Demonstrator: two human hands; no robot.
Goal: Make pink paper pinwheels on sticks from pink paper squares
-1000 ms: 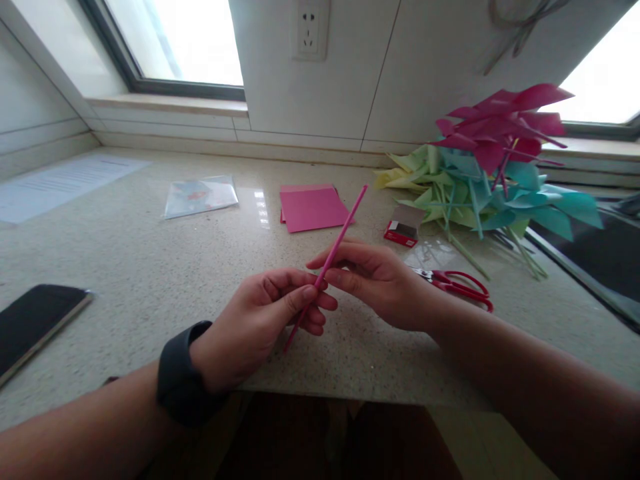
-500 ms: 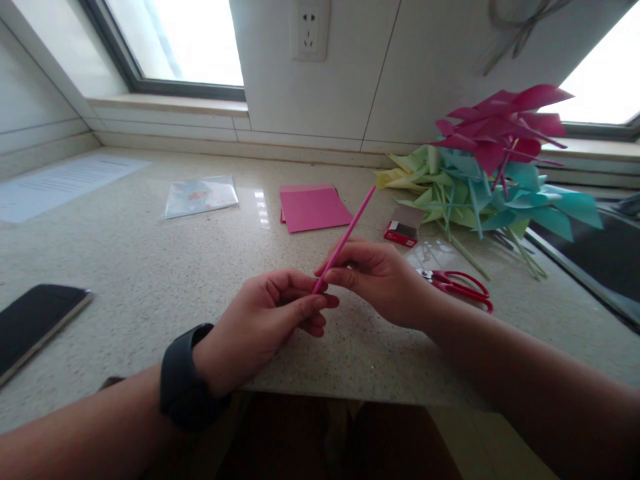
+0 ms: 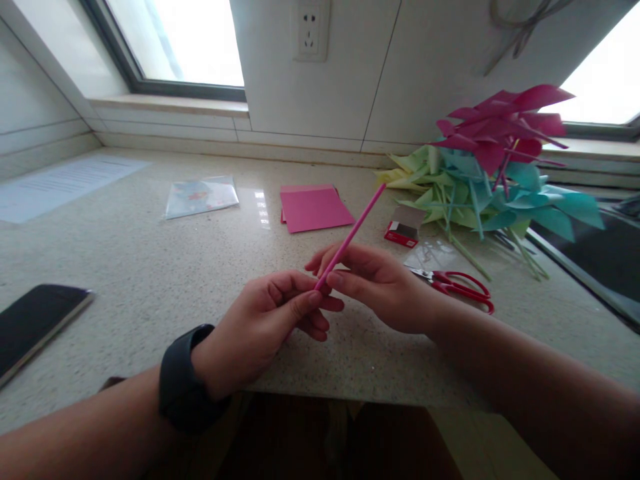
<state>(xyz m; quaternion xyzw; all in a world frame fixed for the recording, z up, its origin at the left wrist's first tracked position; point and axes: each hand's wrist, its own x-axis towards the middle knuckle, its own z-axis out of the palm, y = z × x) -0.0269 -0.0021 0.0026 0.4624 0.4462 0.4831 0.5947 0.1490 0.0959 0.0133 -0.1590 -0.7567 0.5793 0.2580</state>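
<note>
A thin pink stick [image 3: 356, 227] slants up and to the right in front of me. Its lower end is pinched between the thumb and fingers of my left hand [image 3: 273, 313], with a dark watch on that wrist. Just above, my right hand [image 3: 383, 283] has its thumb and fingers closed around the stick. The lowest tip is hidden in my left fingers. Beyond the hands lie pink square paper sheets [image 3: 316, 210] in a small stack. Red-handled scissors [image 3: 460, 285] rest beside my right wrist.
Pink, blue and yellow-green paper pinwheels [image 3: 515, 163] are heaped at the right, near a dark sunken area. A small open red box [image 3: 401, 233] sits before them. At left are a phone [image 3: 37, 327], a printed sheet [image 3: 65, 183] and a clear packet [image 3: 203, 197].
The stick's upper end has swung slightly to the right. My right fingers have shifted a little along it, while my left hand has barely moved.
</note>
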